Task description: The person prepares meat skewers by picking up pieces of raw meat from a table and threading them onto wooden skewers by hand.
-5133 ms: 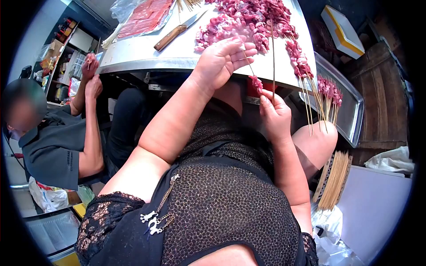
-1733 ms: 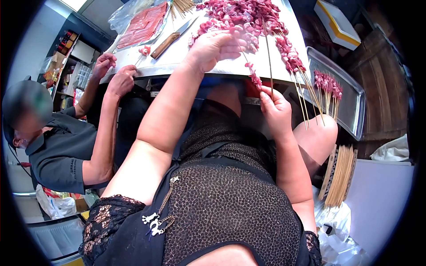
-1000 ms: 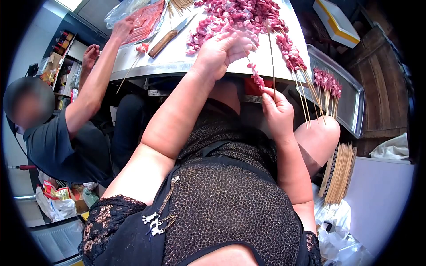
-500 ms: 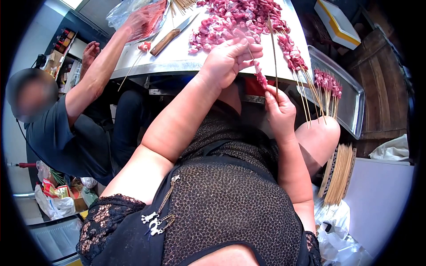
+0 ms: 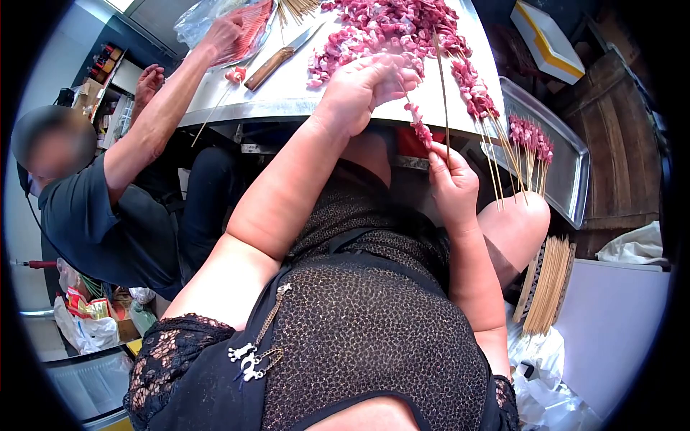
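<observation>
My right hand (image 5: pixel 454 183) is closed on a skewer (image 5: pixel 407 95) with small pieces of pink meat (image 5: pixel 422 131) threaded on it. A longer, darker stick (image 5: pixel 440 86) rises from the same hand over the table edge; whether it is gripped too is hard to tell. My left hand (image 5: pixel 370 90) is beside the skewer's upper tip, its fingers loosely apart and slightly blurred, with nothing clearly held. Beyond it lies a heap of cut raw meat (image 5: pixel 392 36). Finished meat skewers (image 5: pixel 478 93) lie along the table's right edge, sticks overhanging.
A wooden-handled knife (image 5: pixel 277 65) lies on the white table (image 5: pixel 287 97). At left, another person (image 5: pixel 108 215) reaches to red meat (image 5: pixel 251 32) on plastic. A metal tray (image 5: pixel 578 172) holds more skewers (image 5: pixel 532 140). Bare sticks (image 5: pixel 550 284) fill a box at right.
My left hand has shifted slightly left, and its fingers are a little farther from the skewer. The skewer's tip leans slightly more left. My right hand stays almost in place.
</observation>
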The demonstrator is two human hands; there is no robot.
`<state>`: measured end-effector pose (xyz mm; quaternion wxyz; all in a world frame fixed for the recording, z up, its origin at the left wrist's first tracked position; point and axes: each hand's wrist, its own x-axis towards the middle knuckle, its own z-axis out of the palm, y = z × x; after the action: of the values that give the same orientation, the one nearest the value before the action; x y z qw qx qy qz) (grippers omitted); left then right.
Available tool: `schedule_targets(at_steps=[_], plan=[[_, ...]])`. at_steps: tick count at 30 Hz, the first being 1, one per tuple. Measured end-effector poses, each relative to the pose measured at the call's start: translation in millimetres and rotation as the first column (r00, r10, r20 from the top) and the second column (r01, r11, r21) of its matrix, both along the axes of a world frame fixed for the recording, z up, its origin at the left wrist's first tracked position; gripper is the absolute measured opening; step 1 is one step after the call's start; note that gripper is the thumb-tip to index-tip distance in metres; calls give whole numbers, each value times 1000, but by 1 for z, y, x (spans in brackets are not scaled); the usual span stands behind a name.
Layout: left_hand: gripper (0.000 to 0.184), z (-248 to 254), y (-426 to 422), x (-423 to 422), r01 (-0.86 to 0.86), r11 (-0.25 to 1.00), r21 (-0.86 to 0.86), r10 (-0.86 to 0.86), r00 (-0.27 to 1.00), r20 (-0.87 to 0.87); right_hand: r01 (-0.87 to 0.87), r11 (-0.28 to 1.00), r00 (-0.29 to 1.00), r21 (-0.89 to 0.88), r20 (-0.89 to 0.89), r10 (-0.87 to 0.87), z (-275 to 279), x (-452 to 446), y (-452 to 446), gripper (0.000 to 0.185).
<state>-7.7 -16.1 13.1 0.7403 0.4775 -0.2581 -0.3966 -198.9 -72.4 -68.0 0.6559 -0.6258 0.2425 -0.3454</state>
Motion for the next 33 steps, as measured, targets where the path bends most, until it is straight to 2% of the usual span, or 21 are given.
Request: schedule_targets(at_steps=[8,10,12,15,23,28,33], plan=[[25,0,3,-1,49,998,45,-49,999,0,-35,999,999,38,-6,35,2,-3,-1,18],[25,0,5,-1,63,997,47,-62,998,-7,-77,992,997,105,-16,79,7,-5,2,18],[26,-1,6,0,148,988,-44,-151,986,-72,-93,989,996,113,5,93,6,-5,2,19],[27,-3,6,0,171,984,-48,-175,979,-109,-133,978,991,160,46,128,6,-5,3,19],[28,-3,5,-6,163,984,-70,-171,976,-133,-168,944,983,283,119,139,5,-3,4,20],[27,-6,5,-9,179,980,-87,-192,968,-164,-247,872,968,422,150,202,6,-3,2,21],[25,-14,0,-18,175,984,-11,-175,970,-169,-237,856,969,459,179,172,9,6,2,22]])
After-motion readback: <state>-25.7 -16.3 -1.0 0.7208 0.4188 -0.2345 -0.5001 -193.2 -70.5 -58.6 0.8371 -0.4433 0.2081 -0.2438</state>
